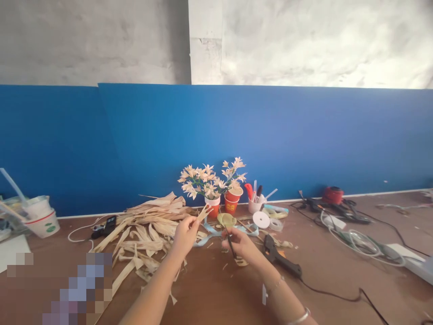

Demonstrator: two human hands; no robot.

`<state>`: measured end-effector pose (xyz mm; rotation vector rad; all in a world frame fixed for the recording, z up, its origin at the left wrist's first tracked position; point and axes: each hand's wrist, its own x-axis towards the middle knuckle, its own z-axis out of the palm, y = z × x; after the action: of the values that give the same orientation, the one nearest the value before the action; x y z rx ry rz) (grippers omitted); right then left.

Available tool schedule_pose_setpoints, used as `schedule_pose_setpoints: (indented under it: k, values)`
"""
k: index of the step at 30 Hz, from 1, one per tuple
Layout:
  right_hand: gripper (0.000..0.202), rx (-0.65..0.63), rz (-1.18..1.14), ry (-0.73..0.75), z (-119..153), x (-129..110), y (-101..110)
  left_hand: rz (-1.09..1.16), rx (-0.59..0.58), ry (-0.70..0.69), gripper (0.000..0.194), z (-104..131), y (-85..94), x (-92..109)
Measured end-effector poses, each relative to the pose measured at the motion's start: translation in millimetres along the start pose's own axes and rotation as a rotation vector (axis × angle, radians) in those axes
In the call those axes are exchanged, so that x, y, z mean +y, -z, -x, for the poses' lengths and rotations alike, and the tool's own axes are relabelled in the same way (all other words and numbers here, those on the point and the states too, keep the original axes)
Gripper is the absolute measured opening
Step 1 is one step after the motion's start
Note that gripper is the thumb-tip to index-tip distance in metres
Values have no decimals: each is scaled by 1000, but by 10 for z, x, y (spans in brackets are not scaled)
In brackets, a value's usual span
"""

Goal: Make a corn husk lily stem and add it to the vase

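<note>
My left hand [187,232] is closed in a pinch on a small pale piece of dried husk [204,212], its upper end split into points. To the right, my right hand [237,242] is wrapped round a slim dark tool [231,246]; its exact kind is not clear. Just beyond the hands lie a yellow-green roll [226,220] and light blue ribbon [206,238]. Behind them, cream-coloured flowers [204,178] on green stems stand in a red-and-white paper cup [213,208]. More such flowers rise by a red cup [231,205].
Dried husk strips [152,230] are heaped on the left. A black glue gun [280,257] lies right of my right hand, its cord trailing off. A cup of pens [255,204], a white disc [261,220] and clear tape [276,225] stand behind it. Cables [361,243] tangle farther right.
</note>
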<state>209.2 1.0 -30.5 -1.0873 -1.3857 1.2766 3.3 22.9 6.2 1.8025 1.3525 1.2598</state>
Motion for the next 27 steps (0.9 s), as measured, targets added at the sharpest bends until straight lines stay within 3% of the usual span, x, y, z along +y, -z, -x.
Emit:
schedule_pose_setpoints:
  k: [6,12,16,27]
  values:
    - [25,-206,185,61,156,-104,-247,219,-137,182,32,224,-31,21]
    - [24,-261,170,116,182,-52,-369,368,-312,439,27,428,31,41]
    - [15,-286,277,136,187,-12,-415,423,-386,559,24,463,107,-27]
    - [7,-232,521,85,186,57,-464,443,-406,618,28,489,176,-210]
